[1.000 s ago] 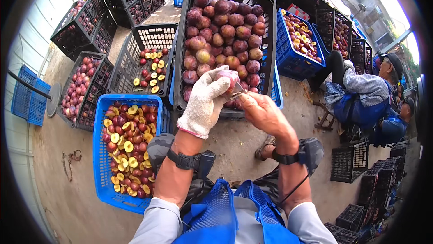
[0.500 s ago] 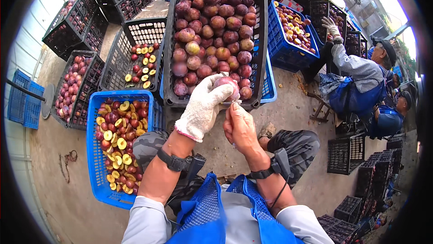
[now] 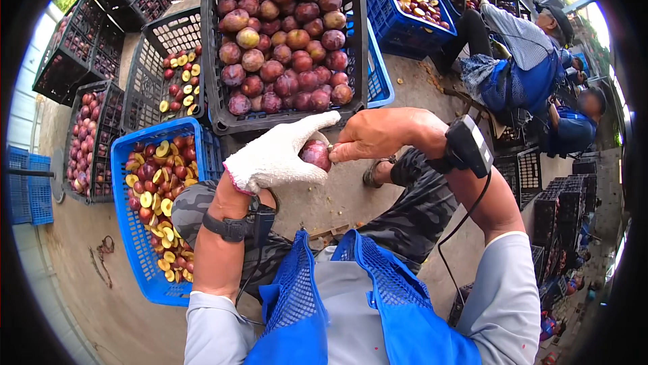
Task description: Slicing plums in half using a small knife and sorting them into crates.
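Left hand (image 3: 277,157) (gloved) cups plum (image 3: 316,154); right hand (image 3: 378,134) pinches.

Outdoor fruit-sorting yard — plum crates (image 3: 283,34) everywhere, workers (image 3: 520,61) seated on concrete.

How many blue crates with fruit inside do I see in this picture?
2. One blue crate of halved plums stands at the person's left, beside the left hand. The other blue crate stands at upper right, near the seated co-workers. More may be hidden behind the black crates.
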`<state>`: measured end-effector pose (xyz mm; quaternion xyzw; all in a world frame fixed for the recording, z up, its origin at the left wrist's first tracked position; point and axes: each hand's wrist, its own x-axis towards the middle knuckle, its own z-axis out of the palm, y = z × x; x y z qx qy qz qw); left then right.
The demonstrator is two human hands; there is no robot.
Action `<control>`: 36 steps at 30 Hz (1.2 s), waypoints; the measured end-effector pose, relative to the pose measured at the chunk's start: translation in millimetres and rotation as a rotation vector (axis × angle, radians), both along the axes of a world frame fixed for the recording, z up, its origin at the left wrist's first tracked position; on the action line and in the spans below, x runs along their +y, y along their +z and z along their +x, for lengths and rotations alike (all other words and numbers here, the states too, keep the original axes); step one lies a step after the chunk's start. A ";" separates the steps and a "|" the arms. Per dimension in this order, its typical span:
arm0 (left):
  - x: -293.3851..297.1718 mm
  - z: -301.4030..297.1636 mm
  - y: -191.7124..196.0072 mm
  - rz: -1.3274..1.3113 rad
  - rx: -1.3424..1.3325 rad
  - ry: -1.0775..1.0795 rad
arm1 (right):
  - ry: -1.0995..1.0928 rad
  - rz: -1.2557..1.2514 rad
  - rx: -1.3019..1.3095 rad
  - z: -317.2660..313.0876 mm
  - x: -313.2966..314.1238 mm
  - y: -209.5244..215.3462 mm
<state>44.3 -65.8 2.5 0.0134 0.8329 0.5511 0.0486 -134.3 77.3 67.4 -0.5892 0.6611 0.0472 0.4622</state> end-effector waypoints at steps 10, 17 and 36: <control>15.5 -34.4 -15.0 1.650 0.025 0.426 | -0.894 -1.250 0.139 42.8 12.8 -44.8; 17.5 -40.2 -33.7 0.091 0.422 0.822 | -1.258 -0.744 -0.569 44.0 -13.5 -55.7; 8.5 -52.6 -87.3 1.388 0.655 0.640 | -0.820 -1.475 0.229 76.7 -60.7 -54.2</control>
